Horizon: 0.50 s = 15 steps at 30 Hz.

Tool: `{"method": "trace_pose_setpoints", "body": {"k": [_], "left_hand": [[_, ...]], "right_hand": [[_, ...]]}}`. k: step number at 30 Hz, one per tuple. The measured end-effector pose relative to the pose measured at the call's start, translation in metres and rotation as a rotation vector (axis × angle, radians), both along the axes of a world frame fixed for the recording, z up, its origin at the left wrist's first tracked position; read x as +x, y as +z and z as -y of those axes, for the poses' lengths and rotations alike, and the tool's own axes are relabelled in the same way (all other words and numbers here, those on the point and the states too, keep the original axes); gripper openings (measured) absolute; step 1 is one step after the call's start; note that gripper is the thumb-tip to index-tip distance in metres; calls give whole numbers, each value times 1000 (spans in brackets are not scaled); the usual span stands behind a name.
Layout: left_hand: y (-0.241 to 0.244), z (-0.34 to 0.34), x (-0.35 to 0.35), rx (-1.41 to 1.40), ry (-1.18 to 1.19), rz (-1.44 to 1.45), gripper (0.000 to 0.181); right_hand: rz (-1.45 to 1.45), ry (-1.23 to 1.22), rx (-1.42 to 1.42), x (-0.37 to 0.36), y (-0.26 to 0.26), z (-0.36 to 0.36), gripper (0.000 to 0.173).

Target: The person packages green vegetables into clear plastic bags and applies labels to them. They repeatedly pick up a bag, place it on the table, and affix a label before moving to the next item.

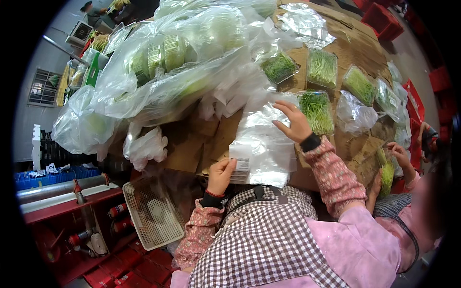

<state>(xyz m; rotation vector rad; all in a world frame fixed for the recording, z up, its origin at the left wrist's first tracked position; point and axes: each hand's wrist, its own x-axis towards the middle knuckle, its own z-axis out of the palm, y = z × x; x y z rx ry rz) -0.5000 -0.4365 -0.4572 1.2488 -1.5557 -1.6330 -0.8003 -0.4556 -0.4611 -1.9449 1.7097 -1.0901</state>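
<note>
My left hand (pixel 220 176) pinches a stack of printed paper labels (pixel 240 162) between thumb and fingers. The labels lie over the left edge of a pile of clear plastic bags (pixel 268 144) at the table edge before me. Over the far right part of that pile is my right hand (pixel 292 120), fingers spread, with nothing seen in it. Just beyond it lies a clear tray of green sprouts (pixel 317 111). More sprout trays (pixel 322 68) stand farther back. A large plastic bag (pixel 216 32) holding stacked round containers covers the far left.
The table is covered with cardboard (pixel 191 147). A crumpled plastic bag (pixel 354 111) lies to the right. A co-worker's hands (pixel 398 154) hold a tray of sprouts at the right edge. A cream plastic basket (pixel 155 216) stands below the table at left, near red crates (pixel 133 266).
</note>
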Motion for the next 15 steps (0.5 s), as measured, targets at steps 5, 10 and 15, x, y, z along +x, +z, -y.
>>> {"method": "trace_pose_setpoints", "body": {"k": [5,10,15], "left_hand": [[-11,-18,11,246,174,-102,37],[4,-28,-1,492,115,-223,30],[35,-37,12,395,-176,-123,22]], "right_hand": [[159,291,12,51,37,-57,41],[137,277,-35,105,36,-73,37],[234,317,125,111,18,-86,30]]}}
